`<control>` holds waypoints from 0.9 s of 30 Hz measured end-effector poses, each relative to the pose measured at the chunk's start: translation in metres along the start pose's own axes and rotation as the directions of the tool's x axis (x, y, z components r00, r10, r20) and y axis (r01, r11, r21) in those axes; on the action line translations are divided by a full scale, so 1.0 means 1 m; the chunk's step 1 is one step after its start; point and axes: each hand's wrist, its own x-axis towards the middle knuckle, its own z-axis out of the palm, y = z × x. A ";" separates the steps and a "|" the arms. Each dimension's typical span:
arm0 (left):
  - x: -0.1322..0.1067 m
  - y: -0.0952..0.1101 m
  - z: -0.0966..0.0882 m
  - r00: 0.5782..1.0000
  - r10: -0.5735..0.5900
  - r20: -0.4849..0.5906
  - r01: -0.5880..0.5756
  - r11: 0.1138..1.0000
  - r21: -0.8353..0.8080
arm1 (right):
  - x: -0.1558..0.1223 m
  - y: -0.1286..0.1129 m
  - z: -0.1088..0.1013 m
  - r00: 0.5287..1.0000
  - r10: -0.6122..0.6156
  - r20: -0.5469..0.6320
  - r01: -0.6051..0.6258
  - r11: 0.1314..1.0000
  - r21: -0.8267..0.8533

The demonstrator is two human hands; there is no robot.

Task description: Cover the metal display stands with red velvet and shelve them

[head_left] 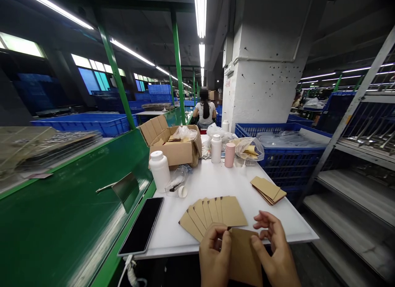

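Brown envelope [243,256] is pinched by its sides, left hand [215,254] and right hand [276,252] both in closed grip, with a fan [212,215] spread just beyond, each edge free to pick.

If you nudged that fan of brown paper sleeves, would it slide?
Probably. The fan of brown paper sleeves looks thin, flat and light, so it would likely slide apart on the smooth white table. Lifted by one edge, a sleeve would probably flex.
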 end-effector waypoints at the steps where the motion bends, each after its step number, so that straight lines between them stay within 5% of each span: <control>1: 0.001 -0.001 0.000 1.000 -0.019 0.006 0.019 1.000 -0.021 | 0.005 0.003 0.000 0.997 0.028 0.079 -0.029 0.999 0.022; 3: 0.004 -0.003 -0.001 1.000 -0.011 0.006 0.011 1.000 -0.006 | 0.021 0.010 0.002 0.974 0.099 0.204 -0.119 0.989 0.089; 6: 0.011 -0.004 -0.018 0.998 0.018 -0.060 -0.015 0.999 0.050 | 0.059 0.027 0.010 0.972 0.149 0.184 -0.170 0.980 0.105; 9: 0.021 -0.004 -0.058 0.984 0.043 -0.172 -0.024 0.994 0.110 | 0.095 0.050 0.018 0.986 0.102 0.134 -0.078 0.982 -0.169; 11: 0.029 -0.003 -0.093 0.967 0.098 -0.236 -0.031 0.962 0.273 | 0.108 0.066 0.022 0.997 -0.036 0.074 0.061 0.931 -0.361; 14: 0.043 -0.007 -0.144 0.966 0.131 -0.221 0.064 0.710 0.701 | 0.112 0.083 0.022 0.974 -0.214 -0.076 0.158 0.877 -0.454; 17: 0.062 -0.017 -0.172 0.970 -0.048 -0.237 0.240 0.319 0.917 | 0.108 0.090 0.018 0.967 -0.179 -0.178 0.089 0.902 -0.423; 20: 0.084 -0.029 -0.177 0.939 -0.174 -0.296 0.317 0.113 0.942 | 0.106 0.091 0.016 0.981 -0.144 -0.129 0.082 0.914 -0.397; 27: 0.108 -0.033 -0.169 0.912 -0.199 -0.360 0.380 0.072 0.922 | 0.105 0.097 0.013 0.996 -0.088 -0.034 0.070 0.933 -0.352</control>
